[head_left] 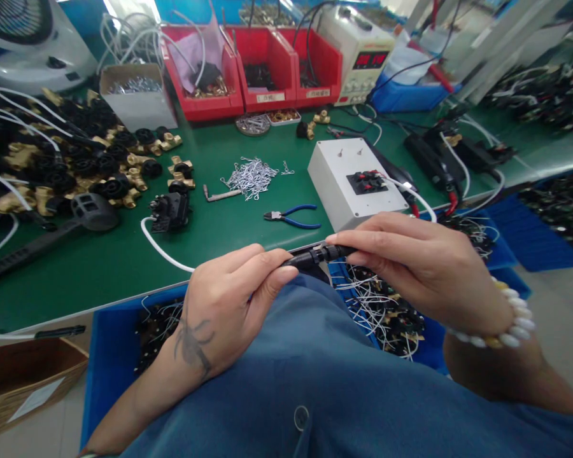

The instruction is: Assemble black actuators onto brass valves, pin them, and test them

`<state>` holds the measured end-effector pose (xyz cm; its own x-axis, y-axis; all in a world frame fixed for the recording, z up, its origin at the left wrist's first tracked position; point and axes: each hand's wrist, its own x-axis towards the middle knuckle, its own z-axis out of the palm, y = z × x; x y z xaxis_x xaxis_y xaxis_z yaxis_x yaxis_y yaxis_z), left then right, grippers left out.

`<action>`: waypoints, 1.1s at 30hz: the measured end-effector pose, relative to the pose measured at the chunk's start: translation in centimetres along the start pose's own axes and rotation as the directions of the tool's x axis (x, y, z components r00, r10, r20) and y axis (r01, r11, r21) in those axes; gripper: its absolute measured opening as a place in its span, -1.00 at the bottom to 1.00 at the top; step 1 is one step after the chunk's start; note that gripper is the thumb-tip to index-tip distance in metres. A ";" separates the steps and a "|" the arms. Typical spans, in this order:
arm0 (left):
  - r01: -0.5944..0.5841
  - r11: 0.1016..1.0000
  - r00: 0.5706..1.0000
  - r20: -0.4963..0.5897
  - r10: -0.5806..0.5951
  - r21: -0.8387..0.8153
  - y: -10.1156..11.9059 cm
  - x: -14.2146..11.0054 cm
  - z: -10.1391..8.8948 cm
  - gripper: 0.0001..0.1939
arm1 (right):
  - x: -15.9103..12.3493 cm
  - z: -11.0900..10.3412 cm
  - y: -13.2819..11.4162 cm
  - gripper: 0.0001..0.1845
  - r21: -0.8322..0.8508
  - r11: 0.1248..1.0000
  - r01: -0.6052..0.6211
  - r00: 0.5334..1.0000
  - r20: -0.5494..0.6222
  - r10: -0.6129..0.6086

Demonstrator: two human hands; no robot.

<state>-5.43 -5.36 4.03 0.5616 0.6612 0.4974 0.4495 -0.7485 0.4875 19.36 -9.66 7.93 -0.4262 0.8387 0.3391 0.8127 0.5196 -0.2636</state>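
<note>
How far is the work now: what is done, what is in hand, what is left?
Done: wired parts fill the blue bin. In hand: left hand and right hand grip one black connector. Left: a pile of brass fittings on the green table.

My green table (124, 267) has blue pliers (291, 217), a clip pile (251, 177), a grey box (354, 183) and brass fittings (76, 172) on it.

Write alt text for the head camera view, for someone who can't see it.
Two bare hands, left hand and right hand, hold a small black connector between them over a lap, in front of a green workbench. On the bench lie blue-handled pliers, a white box, a pile of metal clips and red bins.
</note>
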 end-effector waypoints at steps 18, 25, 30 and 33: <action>-0.071 0.996 0.871 0.490 0.038 0.049 -2.9 -0.4 3.1 -0.70 | 2.4 3.2 7.4 -0.59 0.112 0.992 0.051 0.972 0.224 -0.075; 0.623 0.732 0.781 -0.286 -0.556 0.277 -13.2 -0.9 -0.2 -0.45 | 8.2 2.4 15.8 -0.26 0.059 0.785 -0.617 0.758 -0.226 0.612; 0.558 0.774 0.826 -0.105 -0.554 0.298 -16.4 -0.8 -0.4 -0.60 | 8.3 3.7 17.2 -0.46 0.105 0.776 -0.622 0.770 -0.094 0.631; 0.457 0.831 0.884 -0.058 -0.464 0.319 -15.2 -0.3 1.1 -0.51 | 8.2 3.9 17.0 -0.57 0.104 0.767 -0.633 0.763 -0.085 0.641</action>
<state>-11.66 5.80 -4.34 0.2479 0.9346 0.2551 0.8511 -0.3359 0.4034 28.15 6.66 2.72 0.2300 0.9588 0.1668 0.8517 -0.1155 -0.5111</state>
